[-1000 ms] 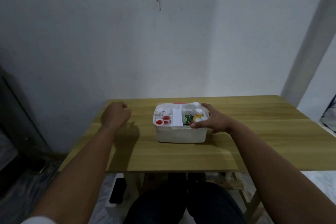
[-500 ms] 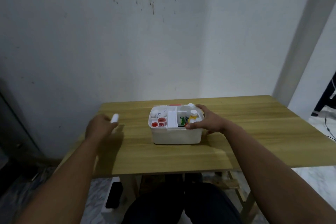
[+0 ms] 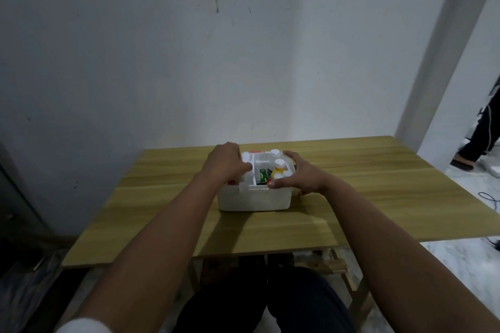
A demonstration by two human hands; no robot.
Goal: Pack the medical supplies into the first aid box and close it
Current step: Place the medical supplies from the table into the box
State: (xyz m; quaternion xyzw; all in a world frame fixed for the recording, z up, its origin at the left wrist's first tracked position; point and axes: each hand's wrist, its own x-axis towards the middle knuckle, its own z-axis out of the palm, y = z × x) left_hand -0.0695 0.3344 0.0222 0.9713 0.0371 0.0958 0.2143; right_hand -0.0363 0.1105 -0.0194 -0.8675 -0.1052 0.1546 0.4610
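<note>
- Head view is showing the first aid box lying straight ahead of both arms, long axis running left-right.
- Right hand is gripping its right end; left hand is curling over the left compartment, grasp indeterminable.
- Bottles are standing inside, uncovered.
- Wooden table is meeting a stained white wall.

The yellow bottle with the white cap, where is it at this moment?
In the head view, the yellow bottle stands in the right compartment of the first aid box, beside the green packet and just behind the thumb of the right hand.
</note>
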